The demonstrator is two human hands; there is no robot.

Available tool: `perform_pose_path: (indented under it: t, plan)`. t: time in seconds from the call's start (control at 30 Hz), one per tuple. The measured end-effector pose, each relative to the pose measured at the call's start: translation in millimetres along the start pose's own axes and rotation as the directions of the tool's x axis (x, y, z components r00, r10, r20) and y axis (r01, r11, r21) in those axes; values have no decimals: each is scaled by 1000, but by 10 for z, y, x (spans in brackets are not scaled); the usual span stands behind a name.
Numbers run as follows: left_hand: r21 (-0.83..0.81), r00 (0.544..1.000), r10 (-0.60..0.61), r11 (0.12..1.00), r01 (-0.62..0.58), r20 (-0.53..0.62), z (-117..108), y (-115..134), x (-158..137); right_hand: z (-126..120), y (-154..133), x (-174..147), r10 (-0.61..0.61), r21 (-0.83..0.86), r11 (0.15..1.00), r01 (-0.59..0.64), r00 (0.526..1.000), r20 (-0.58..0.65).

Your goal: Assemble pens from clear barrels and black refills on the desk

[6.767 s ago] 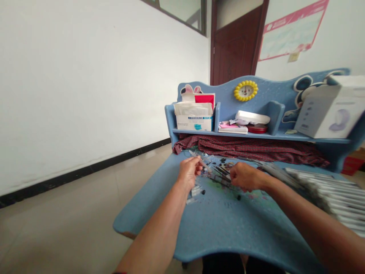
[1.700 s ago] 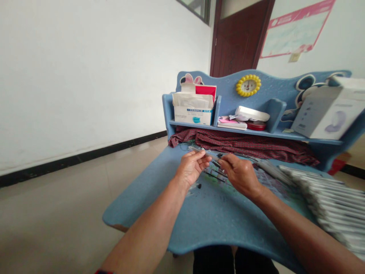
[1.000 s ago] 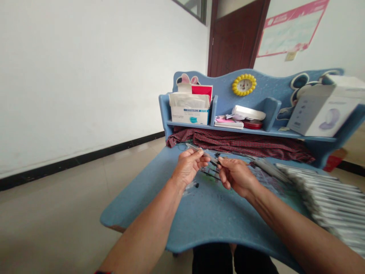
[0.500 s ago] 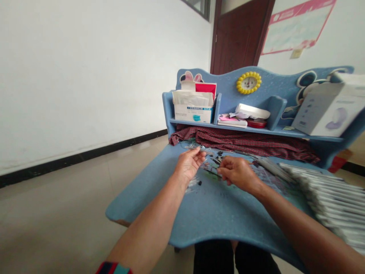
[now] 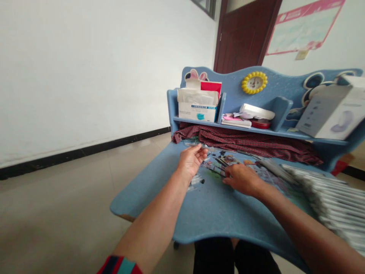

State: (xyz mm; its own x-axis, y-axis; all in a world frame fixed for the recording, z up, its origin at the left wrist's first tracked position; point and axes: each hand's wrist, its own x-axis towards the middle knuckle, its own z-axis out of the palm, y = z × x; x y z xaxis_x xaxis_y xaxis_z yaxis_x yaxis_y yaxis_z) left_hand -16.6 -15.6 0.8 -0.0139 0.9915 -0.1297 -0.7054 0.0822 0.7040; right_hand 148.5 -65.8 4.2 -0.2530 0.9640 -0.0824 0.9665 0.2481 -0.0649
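My left hand (image 5: pixel 193 160) is raised over the left part of the blue desk (image 5: pixel 205 217), thumb and fingertips pinched together. A thin, pale, see-through piece may be at its fingertips, too blurred to name. My right hand (image 5: pixel 242 178) is lower, its fingers curled down at the desk top beside thin dark sticks (image 5: pixel 221 163). Whether it grips one of them is hard to see. Small black pieces (image 5: pixel 222 153) lie just beyond the sticks. Short clear pieces (image 5: pixel 195 182) and one black piece (image 5: pixel 202 181) rest below my left hand.
Many slim grey-white tubes (image 5: pixel 339 201) are heaped on the right. A red checked cloth (image 5: pixel 242 142) runs along the desk's back. On the shelf above stand a mask box (image 5: pixel 197 111), papers (image 5: pixel 236 121), a red tin (image 5: pixel 261 124) and a white box (image 5: pixel 333 112).
The view has turned slightly left. My right hand has come down toward the desk by the sticks; the dark stick at its fingertips no longer shows clearly. My left hand keeps its pinch.
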Motion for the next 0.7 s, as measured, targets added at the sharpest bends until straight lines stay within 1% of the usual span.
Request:
perform_pose_path:
  t: [0.07,0.13,0.17,0.27,0.33,0.43,0.7]
  plan:
    - [-8,1000,8,1000,-8,-2,-3,5,7,-21,-132,-33,-78,16,997,79,996,-48]
    - [-11,1000,19,1000,-19,2,-10,8,18,-24,-295,-48,-158,30,987,160,986,-59]
    - [-12,1000,25,1000,-25,4,-16,8,25,-16,-375,-44,-177,23,984,178,982,-61]
    - [-16,999,34,999,-34,11,-34,3,42,35,-557,11,-174,-36,984,172,982,-67]
    - [-18,999,36,999,-35,12,-46,-4,47,79,-606,62,-157,-64,986,153,986,-50]
    - [-10,999,36,999,-36,23,-58,-12,43,115,-604,109,-154,-71,986,151,988,-32]
    - [9,998,40,999,-40,40,-49,-5,28,97,-602,111,-143,-31,989,143,990,-14]
